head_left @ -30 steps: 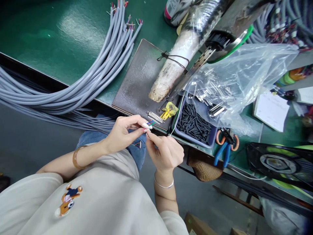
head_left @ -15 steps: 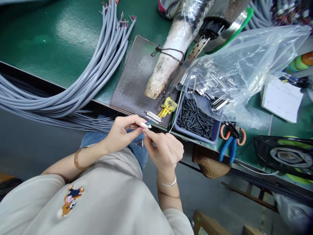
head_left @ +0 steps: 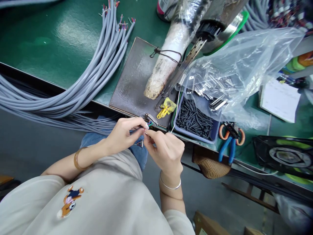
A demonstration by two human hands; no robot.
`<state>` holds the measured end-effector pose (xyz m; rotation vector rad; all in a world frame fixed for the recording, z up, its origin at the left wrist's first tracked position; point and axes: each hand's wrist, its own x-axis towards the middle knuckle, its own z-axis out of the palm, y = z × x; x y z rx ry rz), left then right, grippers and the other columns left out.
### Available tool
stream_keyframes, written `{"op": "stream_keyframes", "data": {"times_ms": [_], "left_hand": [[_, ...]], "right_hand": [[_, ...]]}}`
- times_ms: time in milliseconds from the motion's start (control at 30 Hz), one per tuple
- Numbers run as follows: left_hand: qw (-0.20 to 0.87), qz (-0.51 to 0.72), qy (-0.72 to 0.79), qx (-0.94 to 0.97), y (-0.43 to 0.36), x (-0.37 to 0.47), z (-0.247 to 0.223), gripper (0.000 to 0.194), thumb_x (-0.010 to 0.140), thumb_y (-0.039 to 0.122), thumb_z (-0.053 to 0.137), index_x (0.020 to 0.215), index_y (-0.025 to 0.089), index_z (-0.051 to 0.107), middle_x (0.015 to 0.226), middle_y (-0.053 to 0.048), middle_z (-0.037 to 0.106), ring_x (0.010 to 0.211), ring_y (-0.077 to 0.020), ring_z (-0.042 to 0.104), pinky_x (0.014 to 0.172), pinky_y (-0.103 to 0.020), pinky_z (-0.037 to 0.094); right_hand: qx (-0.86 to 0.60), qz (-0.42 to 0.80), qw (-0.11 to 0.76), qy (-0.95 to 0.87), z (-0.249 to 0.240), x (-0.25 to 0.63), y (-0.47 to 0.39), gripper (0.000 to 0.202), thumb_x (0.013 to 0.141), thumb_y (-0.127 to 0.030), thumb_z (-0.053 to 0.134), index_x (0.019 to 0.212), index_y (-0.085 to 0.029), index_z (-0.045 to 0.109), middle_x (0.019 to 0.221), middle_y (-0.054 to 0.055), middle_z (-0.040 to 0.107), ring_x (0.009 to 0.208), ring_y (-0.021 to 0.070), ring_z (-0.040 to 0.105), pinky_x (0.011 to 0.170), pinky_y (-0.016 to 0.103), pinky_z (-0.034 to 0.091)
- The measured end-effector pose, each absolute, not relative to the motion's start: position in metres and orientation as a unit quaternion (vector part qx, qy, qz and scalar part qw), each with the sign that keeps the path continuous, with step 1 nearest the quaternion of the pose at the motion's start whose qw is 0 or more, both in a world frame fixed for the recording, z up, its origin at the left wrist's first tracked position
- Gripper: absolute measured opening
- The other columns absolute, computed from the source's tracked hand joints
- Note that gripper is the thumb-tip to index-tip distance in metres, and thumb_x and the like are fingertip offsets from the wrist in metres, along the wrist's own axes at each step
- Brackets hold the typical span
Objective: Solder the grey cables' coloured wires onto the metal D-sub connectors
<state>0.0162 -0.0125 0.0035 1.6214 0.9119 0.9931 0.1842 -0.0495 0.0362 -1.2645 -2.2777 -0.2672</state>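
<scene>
My left hand [head_left: 128,132] has its thumb and forefinger closed in a pinch on thin coloured wires [head_left: 150,124] just in front of a metal multi-pin connector [head_left: 152,119]. The connector is at the front edge of a dark board, close to a yellow clip [head_left: 166,107]. My right hand [head_left: 164,150] is closed, its fingertips meeting those of the left. A thin pale wire [head_left: 176,112] runs down into the right hand, whose grip partly hides it. Below the fingertips hangs a small dark connector [head_left: 141,143]. Whether the wires touch the pins I cannot tell.
A blue bin [head_left: 215,136] of short black tubes stands right of the board [head_left: 129,78], partly under a clear bag [head_left: 256,62] of connectors. Pliers [head_left: 228,143] overhang the table edge. A wrapped, scorched rod [head_left: 163,65] slants over the board. Grey cables [head_left: 97,71] lie left.
The multi-pin connector has shifted slightly and tilted, and now sits a little apart from the yellow clip. My right wrist has moved a little to the right; both pinches remain closed.
</scene>
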Motion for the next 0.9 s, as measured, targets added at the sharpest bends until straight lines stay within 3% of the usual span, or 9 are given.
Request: {"op": "stream_keyframes", "data": {"times_ms": [200,367,500,667,800,900], "left_hand": [[0.657,0.367,0.378,0.540,-0.008,0.014,0.011,0.013,0.087,0.025,0.068,0.092,0.013,0.069,0.085,-0.003,0.073,0.065,-0.0105,0.070,0.063,-0.018,0.057],[0.757,0.351,0.348,0.427,-0.005,0.008,0.016,0.020,0.084,0.027,0.078,0.093,0.012,0.068,0.072,-0.002,0.072,0.064,-0.0109,0.071,0.066,-0.019,0.060],[0.774,0.348,0.336,0.409,-0.007,0.005,0.017,0.022,0.084,0.027,0.080,0.094,0.012,0.068,0.071,-0.003,0.074,0.065,-0.0123,0.073,0.066,-0.020,0.061],[0.776,0.340,0.327,0.419,-0.008,0.005,0.019,0.022,0.080,0.024,0.082,0.090,0.012,0.068,0.071,-0.004,0.074,0.064,-0.0125,0.073,0.065,-0.021,0.061],[0.760,0.355,0.343,0.423,-0.008,0.010,0.022,0.019,0.081,0.025,0.080,0.084,0.012,0.066,0.060,0.002,0.064,0.052,-0.0071,0.060,0.053,-0.016,0.052],[0.746,0.371,0.358,0.422,-0.008,0.013,0.025,0.018,0.077,0.020,0.079,0.078,0.012,0.064,0.059,0.004,0.058,0.049,-0.0036,0.050,0.048,-0.013,0.043]], "right_hand": [[-0.455,-0.108,0.268,-0.842,0.034,0.183,-0.047,0.005,0.095,-0.015,0.065,0.093,-0.018,0.062,0.053,-0.008,0.054,0.048,0.0100,0.038,0.052,0.029,0.031],[-0.490,-0.022,0.367,-0.790,0.027,0.184,-0.048,0.009,0.092,-0.015,0.068,0.093,-0.022,0.062,0.056,-0.010,0.054,0.046,0.0062,0.040,0.051,0.023,0.035],[-0.545,0.141,0.429,-0.706,0.023,0.185,-0.052,0.009,0.090,-0.017,0.070,0.089,-0.023,0.064,0.057,-0.012,0.051,0.042,0.0031,0.035,0.044,0.019,0.031],[-0.593,0.283,0.434,-0.616,0.025,0.186,-0.054,0.010,0.090,-0.026,0.069,0.081,-0.021,0.067,0.057,-0.009,0.048,0.043,0.0040,0.033,0.041,0.020,0.026],[-0.585,0.321,0.463,-0.583,0.026,0.189,-0.054,0.016,0.092,-0.030,0.068,0.079,-0.021,0.068,0.055,-0.009,0.050,0.041,0.0044,0.038,0.040,0.019,0.028],[-0.596,0.257,0.491,-0.582,0.027,0.193,-0.055,0.013,0.096,-0.032,0.064,0.094,-0.022,0.073,0.058,-0.007,0.056,0.043,0.0060,0.044,0.041,0.020,0.032]]}}
